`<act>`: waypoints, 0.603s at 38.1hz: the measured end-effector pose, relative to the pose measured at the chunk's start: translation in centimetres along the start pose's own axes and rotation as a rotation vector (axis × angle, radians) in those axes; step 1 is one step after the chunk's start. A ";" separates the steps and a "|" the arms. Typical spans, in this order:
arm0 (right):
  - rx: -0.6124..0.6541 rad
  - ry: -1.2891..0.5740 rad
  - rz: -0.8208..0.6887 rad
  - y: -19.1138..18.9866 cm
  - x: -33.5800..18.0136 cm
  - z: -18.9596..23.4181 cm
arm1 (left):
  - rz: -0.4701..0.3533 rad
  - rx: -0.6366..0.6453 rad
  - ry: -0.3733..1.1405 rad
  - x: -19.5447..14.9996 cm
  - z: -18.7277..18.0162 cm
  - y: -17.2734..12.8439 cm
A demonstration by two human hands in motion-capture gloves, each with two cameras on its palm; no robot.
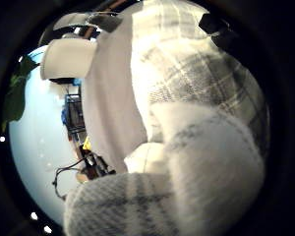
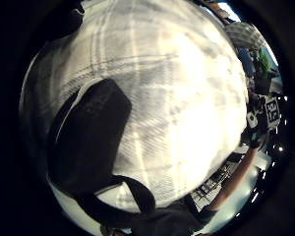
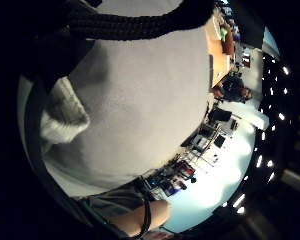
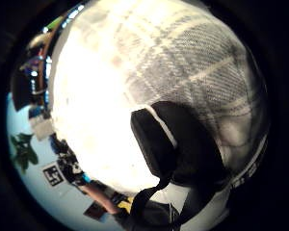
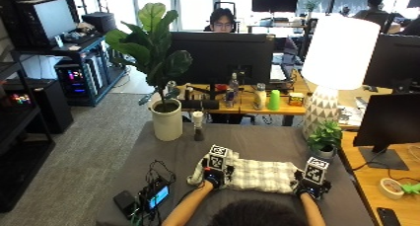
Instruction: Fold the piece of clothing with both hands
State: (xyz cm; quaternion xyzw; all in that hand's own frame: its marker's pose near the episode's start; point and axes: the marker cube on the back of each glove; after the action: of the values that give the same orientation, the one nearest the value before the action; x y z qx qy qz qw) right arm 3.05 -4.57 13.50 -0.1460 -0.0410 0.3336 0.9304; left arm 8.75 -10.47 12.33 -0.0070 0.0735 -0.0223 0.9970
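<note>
On the grey desk (image 5: 275, 142) just before me lies the plaid garment (image 5: 256, 175), my left hand (image 5: 212, 177) pinching its left end and my right hand (image 5: 310, 187) its right, with potted plants (image 5: 164, 68) beyond.

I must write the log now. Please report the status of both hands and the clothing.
Left hand and right hand each grip an end of the plaid clothing. Clothing lies across the grey table. Nothing on it.

White-and-grey plaid garment (image 5: 257, 174) — bunched, lying crosswise on grey table — near edge
</note>
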 end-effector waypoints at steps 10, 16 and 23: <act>0.031 -0.046 0.082 -5.9 -0.9 4.1 | -0.014 0.005 0.050 -0.7 1.3 -0.2; 0.141 -0.084 0.037 -4.2 -1.0 3.2 | 0.006 0.030 0.089 -0.3 1.5 -0.3; 0.194 -0.134 -0.013 -2.6 -1.3 2.1 | -0.002 -0.003 0.099 -0.6 1.0 -0.3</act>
State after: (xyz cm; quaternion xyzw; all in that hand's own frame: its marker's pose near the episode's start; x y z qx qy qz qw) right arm 3.25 -6.85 16.30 -0.0323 -0.0714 0.3391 0.9375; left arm 8.32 -10.74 13.46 -0.0074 0.1228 -0.0233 0.9921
